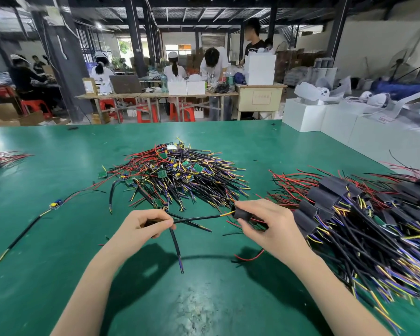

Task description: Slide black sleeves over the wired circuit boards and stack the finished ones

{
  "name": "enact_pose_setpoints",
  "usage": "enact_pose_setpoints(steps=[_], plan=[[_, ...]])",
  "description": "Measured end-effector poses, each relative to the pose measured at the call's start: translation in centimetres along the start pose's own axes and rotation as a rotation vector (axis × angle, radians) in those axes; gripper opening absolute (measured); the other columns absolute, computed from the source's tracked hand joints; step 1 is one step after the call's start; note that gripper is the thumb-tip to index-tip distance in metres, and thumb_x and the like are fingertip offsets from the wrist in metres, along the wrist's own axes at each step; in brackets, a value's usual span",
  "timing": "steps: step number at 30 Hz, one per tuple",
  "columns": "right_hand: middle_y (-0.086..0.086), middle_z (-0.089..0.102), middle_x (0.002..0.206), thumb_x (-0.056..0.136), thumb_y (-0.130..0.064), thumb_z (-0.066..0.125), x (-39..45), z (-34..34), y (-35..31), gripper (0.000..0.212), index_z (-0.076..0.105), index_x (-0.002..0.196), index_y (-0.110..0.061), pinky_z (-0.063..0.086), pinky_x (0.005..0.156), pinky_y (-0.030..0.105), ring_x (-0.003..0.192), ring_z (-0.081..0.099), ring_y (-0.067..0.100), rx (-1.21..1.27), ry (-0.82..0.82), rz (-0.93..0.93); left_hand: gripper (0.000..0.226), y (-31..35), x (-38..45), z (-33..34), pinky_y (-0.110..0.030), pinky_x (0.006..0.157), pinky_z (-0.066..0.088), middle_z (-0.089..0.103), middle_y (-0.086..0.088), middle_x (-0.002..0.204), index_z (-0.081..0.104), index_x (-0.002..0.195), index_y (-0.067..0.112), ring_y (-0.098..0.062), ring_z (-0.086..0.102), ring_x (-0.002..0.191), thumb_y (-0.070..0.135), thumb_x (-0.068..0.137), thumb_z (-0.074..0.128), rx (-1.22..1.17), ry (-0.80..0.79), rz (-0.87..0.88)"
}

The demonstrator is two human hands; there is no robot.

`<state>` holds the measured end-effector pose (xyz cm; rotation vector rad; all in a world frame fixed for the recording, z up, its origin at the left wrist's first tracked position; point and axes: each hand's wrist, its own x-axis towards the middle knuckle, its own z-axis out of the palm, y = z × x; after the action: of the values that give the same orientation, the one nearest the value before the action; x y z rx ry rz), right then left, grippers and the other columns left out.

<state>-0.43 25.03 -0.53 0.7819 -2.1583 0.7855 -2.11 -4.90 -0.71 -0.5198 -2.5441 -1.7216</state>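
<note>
Both hands clamped on one wired piece above the green desk (58, 238)
Left hand (147, 223) pinches the black sheathed cable (197, 217); right hand (264, 220) grips the black sleeve (240, 212), hiding any board inside; sleeved stack (349, 214) right, bare-board heap (177, 170) behind

I can read nothing here. Far beyond my fingers, the front of a beige cabinet (261, 98) bears a framed red label, but its characters are too blurred to make out. A brown box (89, 86) off to the left carries a white label, equally illegible.
</note>
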Motion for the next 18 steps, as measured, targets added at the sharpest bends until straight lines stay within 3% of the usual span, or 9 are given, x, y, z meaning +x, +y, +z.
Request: enact_pose_setpoints(steps=[6,9,11,15,18], plan=[[-0.001,0.071,0.091,0.073,-0.005,0.073,0.4,0.3,-0.5,0.019,0.07,0.092,-0.007,0.052,0.07,0.032,0.077,0.066,0.024,-0.224,-0.185,-0.202,0.025,-0.2,0.2,1.0,-0.014,0.056,0.036,0.063,0.007,0.063,0.074,0.075,0.019,-0.006,0.042,0.056,0.006,0.093,0.063,0.032,-0.092,0.01],[0.0,0.07,0.082,0.081,-0.013,0.062,0.3,0.5,-0.4,0.01,0.069,0.087,-0.009,0.05,0.068,0.034,0.075,0.064,0.025,-0.305,-0.31,-0.181,0.014,-0.3,0.3,1.8,-0.022,0.059,0.038,0.062,-0.009,0.067,0.074,0.077,0.023,-0.007,0.045,0.059,0.027,0.088,0.066,0.084,-0.141,0.018],[0.001,0.069,0.083,0.084,-0.017,0.059,0.2,0.5,-0.3,0.013,0.068,0.089,-0.01,0.049,0.07,0.036,0.078,0.064,0.026,-0.302,-0.39,-0.147,0.02,-0.5,0.4,2.1,-0.025,0.06,0.039,0.063,-0.015,0.072,0.074,0.079,0.022,-0.009,0.047,0.061,0.04,0.082,0.065,0.075,-0.164,0.024],[0.001,0.072,0.087,0.078,-0.01,0.074,0.0,0.7,-1.2,0.02,0.071,0.097,-0.009,0.054,0.066,0.031,0.076,0.066,0.024,-0.137,-0.336,-0.147,0.023,-0.5,0.4,2.8,-0.02,0.06,0.04,0.057,-0.001,0.061,0.075,0.081,0.022,-0.007,0.048,0.059,0.043,0.082,0.064,0.04,-0.196,0.022],[0.0,0.072,0.096,0.079,-0.011,0.074,-0.1,1.7,-2.1,0.027,0.07,0.106,-0.01,0.055,0.07,0.03,0.082,0.067,0.021,-0.026,-0.307,-0.157,0.008,-0.2,0.3,4.6,-0.02,0.067,0.046,0.068,0.001,0.076,0.072,0.087,0.027,-0.006,0.057,0.067,0.032,0.082,0.068,-0.001,-0.248,0.006]])
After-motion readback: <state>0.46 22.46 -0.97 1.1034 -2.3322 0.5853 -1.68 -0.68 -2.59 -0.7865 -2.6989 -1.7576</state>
